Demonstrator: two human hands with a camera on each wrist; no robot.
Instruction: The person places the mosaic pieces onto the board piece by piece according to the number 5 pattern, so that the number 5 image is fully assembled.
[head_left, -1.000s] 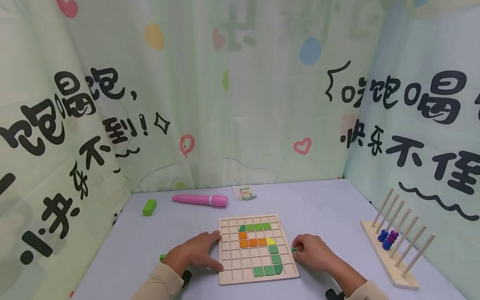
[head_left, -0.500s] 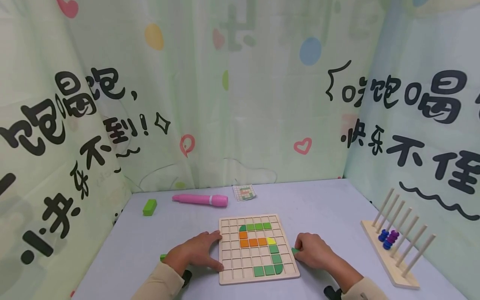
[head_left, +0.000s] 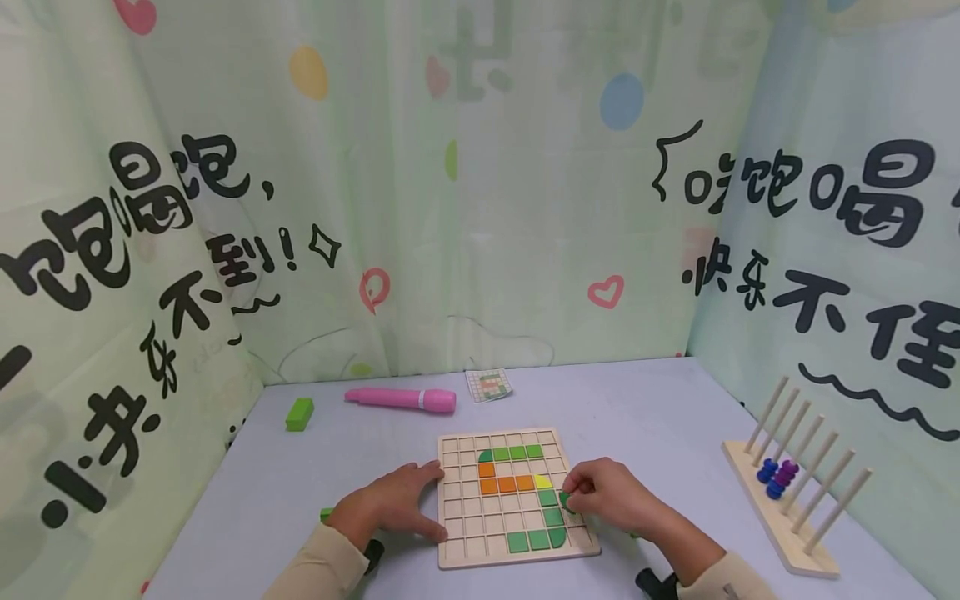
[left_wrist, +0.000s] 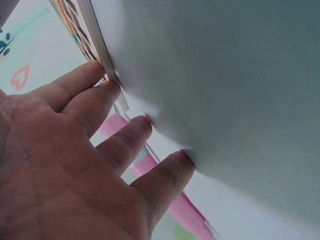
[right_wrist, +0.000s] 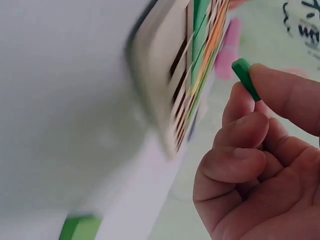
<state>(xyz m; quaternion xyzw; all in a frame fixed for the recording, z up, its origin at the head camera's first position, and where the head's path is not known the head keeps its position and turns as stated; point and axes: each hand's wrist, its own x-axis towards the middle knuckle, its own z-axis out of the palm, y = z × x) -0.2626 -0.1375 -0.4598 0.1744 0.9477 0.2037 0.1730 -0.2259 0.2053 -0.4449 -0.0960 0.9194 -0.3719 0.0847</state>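
Note:
A square wooden grid board [head_left: 465, 512] lies mid-table, with green, orange and yellow tiles [head_left: 507, 485] set in some of its cells. My left hand [head_left: 390, 504] rests at its left edge, thumb and fingers spread. In the left wrist view, two fingertips touch the board's side [left_wrist: 97, 40] and the others rest on the table. Between thumb and index finger, my right hand [head_left: 615, 497] pinches a small green tile [right_wrist: 245, 79]. That tile is over the board's right part, beside the column of green tiles; its far face is hidden by the fingers.
A green block [head_left: 299, 414] lies at the back left, near a pink pen-shaped stick [head_left: 397, 400] and a patterned card [head_left: 489, 386]. Another green block [head_left: 326, 515] peeks out behind my left wrist. A peg stand [head_left: 780, 508] with blue and purple beads stands at right.
My right hand has moved left and slightly up from beside the board to over its right edge, carrying the green tile. My left hand has stayed still.

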